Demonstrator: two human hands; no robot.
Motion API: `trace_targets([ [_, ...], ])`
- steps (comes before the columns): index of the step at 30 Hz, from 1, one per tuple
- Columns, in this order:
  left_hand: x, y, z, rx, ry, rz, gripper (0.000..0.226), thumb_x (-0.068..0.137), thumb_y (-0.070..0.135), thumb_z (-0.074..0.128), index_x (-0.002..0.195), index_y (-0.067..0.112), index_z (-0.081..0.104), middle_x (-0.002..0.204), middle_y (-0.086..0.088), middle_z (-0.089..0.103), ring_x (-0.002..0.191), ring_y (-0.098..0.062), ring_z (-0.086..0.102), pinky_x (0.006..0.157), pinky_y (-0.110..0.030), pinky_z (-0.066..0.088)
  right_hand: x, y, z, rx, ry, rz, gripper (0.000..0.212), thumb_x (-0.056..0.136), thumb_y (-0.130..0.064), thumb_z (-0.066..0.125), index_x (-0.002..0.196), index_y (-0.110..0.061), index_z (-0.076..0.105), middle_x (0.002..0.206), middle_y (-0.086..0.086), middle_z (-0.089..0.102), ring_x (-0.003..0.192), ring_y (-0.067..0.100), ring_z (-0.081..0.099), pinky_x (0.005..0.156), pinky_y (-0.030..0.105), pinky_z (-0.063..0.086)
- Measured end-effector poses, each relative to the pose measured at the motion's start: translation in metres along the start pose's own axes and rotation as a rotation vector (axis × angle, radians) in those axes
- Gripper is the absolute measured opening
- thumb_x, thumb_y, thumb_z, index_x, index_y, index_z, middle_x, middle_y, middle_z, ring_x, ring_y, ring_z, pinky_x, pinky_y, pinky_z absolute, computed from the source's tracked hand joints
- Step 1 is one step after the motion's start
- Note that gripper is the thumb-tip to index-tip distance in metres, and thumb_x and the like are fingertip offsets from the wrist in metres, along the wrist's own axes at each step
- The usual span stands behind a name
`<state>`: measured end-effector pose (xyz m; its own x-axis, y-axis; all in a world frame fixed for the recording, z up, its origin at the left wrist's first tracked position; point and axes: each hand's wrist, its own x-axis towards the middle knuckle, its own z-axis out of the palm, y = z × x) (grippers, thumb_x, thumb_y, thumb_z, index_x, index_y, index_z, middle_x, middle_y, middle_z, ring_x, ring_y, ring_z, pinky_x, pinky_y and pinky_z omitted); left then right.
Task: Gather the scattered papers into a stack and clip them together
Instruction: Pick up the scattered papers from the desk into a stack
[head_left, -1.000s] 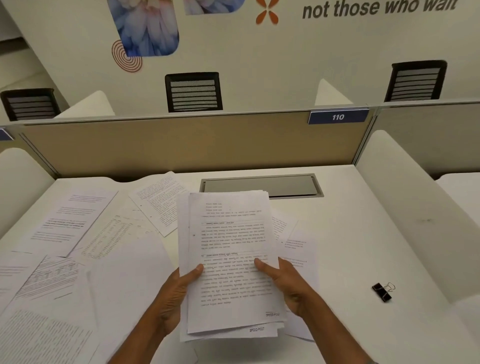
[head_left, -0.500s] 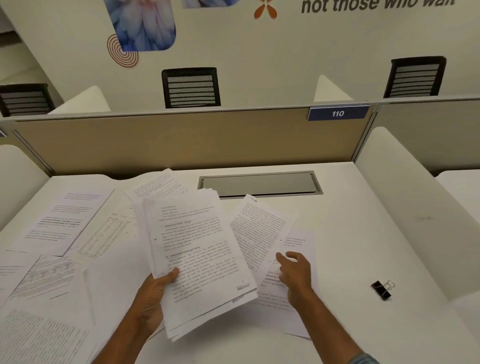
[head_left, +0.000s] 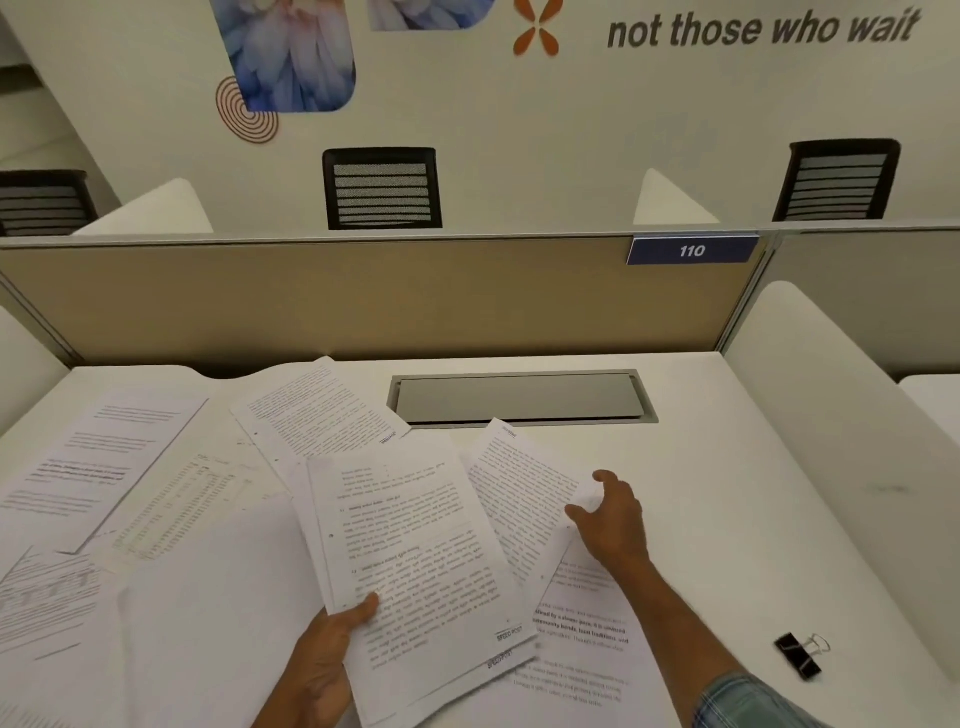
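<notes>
My left hand grips a partial stack of white printed sheets by its lower left corner, thumb on top, at lower centre of the frame. My right hand, centre right, curls thumb and fingers round the right edge of a loose white printed sheet, pinching it as far as I can judge. More scattered white sheets overlap across the left of the white desk, and another printed page lies under my right forearm. A small black binder clip sits at lower right, well apart from the papers. I judge the sheets light, limp and slippery. They will likely fan out unless held by an edge and squared against the desk. A grey cable hatch and a beige partition lie beyond.
</notes>
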<state>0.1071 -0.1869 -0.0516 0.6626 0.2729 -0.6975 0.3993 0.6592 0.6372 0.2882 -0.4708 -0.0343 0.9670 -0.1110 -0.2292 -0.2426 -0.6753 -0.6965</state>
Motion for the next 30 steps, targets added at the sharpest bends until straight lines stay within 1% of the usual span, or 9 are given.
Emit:
trace_targets([
  [5, 0.017, -0.006, -0.001, 0.007, 0.056, 0.044, 0.030, 0.098, -0.003, 0.055, 0.127, 0.004, 0.060, 0.115, -0.022, 0.070, 0.106, -0.040, 0.065, 0.100, -0.055, 0.051, 0.040, 0.000, -0.002, -0.235, -0.077, 0.008, 0.087, 0.079, -0.044, 0.080, 0.150, -0.019, 0.037, 0.149, 0.011, 0.044, 0.140, 0.034, 0.039, 0.112, 0.052, 0.036],
  [10, 0.034, -0.011, -0.009, 0.060, 0.113, 0.013, 0.045, 0.096, -0.004, 0.059, 0.141, -0.003, 0.053, 0.136, -0.030, 0.061, 0.128, -0.049, 0.056, 0.115, -0.065, 0.036, 0.064, -0.007, 0.002, -0.476, -0.152, -0.059, 0.096, 0.074, -0.057, 0.078, 0.150, -0.021, 0.032, 0.149, 0.010, 0.040, 0.139, 0.032, 0.037, 0.110, 0.050, 0.036],
  [14, 0.036, -0.011, -0.010, 0.103, 0.120, 0.053, 0.034, 0.098, -0.005, 0.056, 0.131, 0.001, 0.057, 0.119, -0.026, 0.068, 0.111, -0.045, 0.063, 0.111, -0.060, 0.041, 0.073, -0.012, 0.006, -0.525, -0.184, -0.051, 0.094, 0.071, -0.061, 0.078, 0.146, -0.022, 0.037, 0.143, 0.010, 0.045, 0.135, 0.031, 0.041, 0.108, 0.049, 0.038],
  [17, 0.037, -0.011, -0.009, 0.139, 0.115, 0.067, 0.035, 0.098, -0.005, 0.055, 0.133, -0.002, 0.057, 0.109, -0.022, 0.069, 0.107, -0.042, 0.065, 0.100, -0.054, 0.050, 0.076, -0.013, 0.007, -0.497, -0.203, -0.038, 0.085, 0.069, -0.059, 0.080, 0.138, -0.023, 0.047, 0.135, 0.007, 0.055, 0.128, 0.029, 0.049, 0.106, 0.047, 0.042],
  [20, 0.040, -0.010, -0.007, 0.192, 0.130, 0.122, 0.039, 0.098, -0.008, 0.055, 0.136, -0.012, 0.054, 0.094, -0.012, 0.071, 0.088, -0.031, 0.064, 0.081, -0.042, 0.056, 0.077, -0.012, 0.007, -0.294, -0.231, -0.007, 0.065, 0.065, -0.048, 0.088, 0.116, -0.020, 0.059, 0.117, 0.004, 0.066, 0.111, 0.028, 0.062, 0.098, 0.049, 0.052],
  [22, 0.041, -0.009, -0.007, 0.199, 0.115, 0.132, 0.035, 0.098, -0.008, 0.054, 0.132, -0.007, 0.056, 0.079, -0.009, 0.076, 0.084, -0.028, 0.063, 0.060, -0.035, 0.063, 0.078, -0.013, 0.007, -0.117, -0.216, 0.005, 0.053, 0.066, -0.038, 0.090, 0.103, -0.016, 0.059, 0.108, 0.005, 0.068, 0.102, 0.028, 0.066, 0.091, 0.046, 0.056],
  [24, 0.036, -0.008, -0.007, 0.180, 0.086, 0.129, 0.030, 0.099, -0.008, 0.053, 0.126, 0.001, 0.058, 0.071, -0.005, 0.079, 0.086, -0.029, 0.065, 0.051, -0.029, 0.062, 0.078, -0.017, 0.006, -0.029, -0.165, -0.033, 0.041, 0.075, -0.032, 0.086, 0.099, -0.012, 0.059, 0.105, 0.006, 0.069, 0.096, 0.027, 0.067, 0.083, 0.038, 0.055],
  [28, 0.034, -0.007, -0.008, 0.159, 0.070, 0.118, 0.032, 0.099, -0.007, 0.053, 0.129, 0.001, 0.058, 0.079, -0.010, 0.080, 0.082, -0.033, 0.074, 0.062, -0.036, 0.065, 0.078, -0.022, 0.001, -0.042, -0.203, -0.127, 0.022, 0.089, -0.026, 0.072, 0.099, -0.008, 0.066, 0.101, 0.008, 0.072, 0.090, 0.026, 0.071, 0.078, 0.037, 0.058],
  [30, 0.036, -0.008, -0.009, 0.137, 0.070, 0.095, 0.036, 0.098, -0.005, 0.055, 0.134, -0.005, 0.057, 0.102, -0.022, 0.077, 0.104, -0.041, 0.069, 0.088, -0.051, 0.060, 0.076, -0.020, -0.005, -0.055, -0.230, -0.153, 0.015, 0.091, -0.022, 0.067, 0.095, -0.008, 0.068, 0.096, 0.010, 0.074, 0.085, 0.026, 0.072, 0.079, 0.042, 0.063],
])
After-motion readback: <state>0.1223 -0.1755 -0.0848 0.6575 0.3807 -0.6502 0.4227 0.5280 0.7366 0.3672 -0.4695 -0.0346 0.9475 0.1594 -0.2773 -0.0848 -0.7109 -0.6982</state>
